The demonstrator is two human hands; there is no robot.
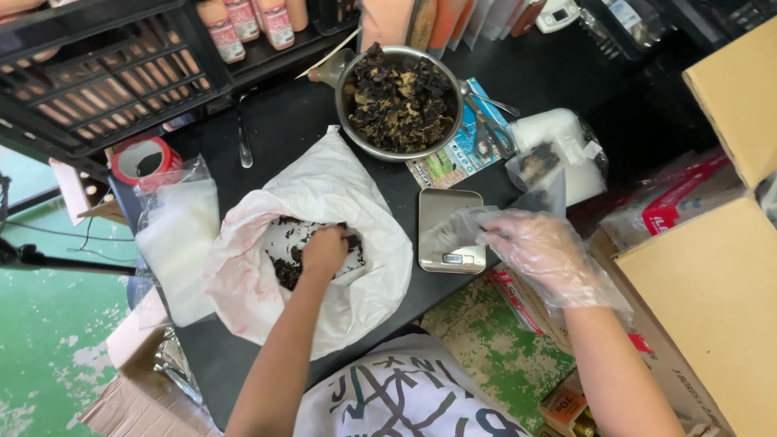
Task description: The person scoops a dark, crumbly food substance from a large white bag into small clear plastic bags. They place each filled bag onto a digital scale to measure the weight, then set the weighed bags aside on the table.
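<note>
Standing by the black tabletop (275, 121), I see the work is mid-way, as far as I can judge. The left hand (325, 249), bare, is down inside the big white plastic sack (324, 186) that sits near the front edge, w/ its mouth rolled open; fingers are curled down into the dark dried fungus pieces (285, 271) at the bottom, closed round a pinch of them by the look, though the fingertips are hidden, so I can't be sure how much is gripped. The sack looks nearly spent: only a thin scatter left inside.

The right hand (544, 252), in a loose clear plastic glove, is partly closed on a small clear plastic pouch (486, 222), holding it over the small silver digital scale (450, 231) toward the right edge. The pouch looks all but empty, maybe a few dark bits at its far end, so this portion seems barely begun.

At the back edge, a round steel bowl (399, 101) is heaped w/ the same dark fungus, so plenty is left to portion. Just right of it lies a filled clear pouch w/ dark pieces (538, 162) on a white tub, one done, I'd say. At the left edge: a stack of clear bags (174, 243) and a red tape roll (144, 159).
</note>
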